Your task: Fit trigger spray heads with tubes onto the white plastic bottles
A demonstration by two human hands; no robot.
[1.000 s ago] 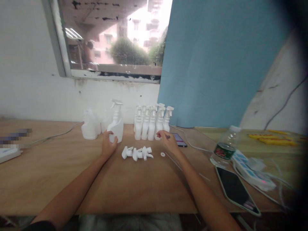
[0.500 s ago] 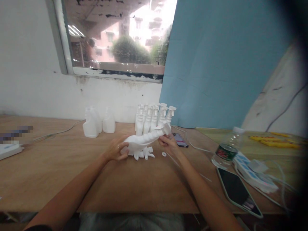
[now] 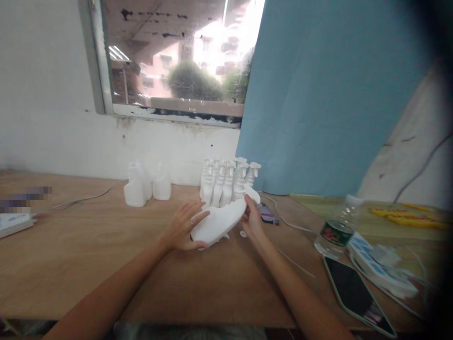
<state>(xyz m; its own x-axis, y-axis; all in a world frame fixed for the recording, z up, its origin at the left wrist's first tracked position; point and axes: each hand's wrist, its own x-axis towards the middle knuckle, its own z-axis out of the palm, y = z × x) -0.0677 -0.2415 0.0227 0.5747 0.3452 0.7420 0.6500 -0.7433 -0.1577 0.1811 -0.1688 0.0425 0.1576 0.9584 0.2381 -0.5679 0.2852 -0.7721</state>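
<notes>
A white spray bottle (image 3: 219,224) lies tilted between my two hands above the table, its trigger head (image 3: 252,194) toward the upper right. At the bottle's base, my left hand (image 3: 186,226) holds it with fingers spread and the thumb below. My right hand (image 3: 252,217) is closed around the neck just under the head; some of its fingers are hidden behind the bottle. Beneath it, a loose white trigger part (image 3: 226,236) is mostly covered. Near my right hand, a small white ring (image 3: 243,233) rests on the table.
Several white spray bottles with heads (image 3: 226,182) stand at the back. Bottles without heads (image 3: 136,189) stand left of them. On the right are a water bottle (image 3: 334,231), a phone (image 3: 356,293), a power strip (image 3: 382,269) and cables. Another phone (image 3: 269,214) lies behind my right hand.
The spray bottle has turned so its broad side faces me, covering most of the loose trigger parts. My left fingers have spread and shifted on its base. The view has shifted slightly.
</notes>
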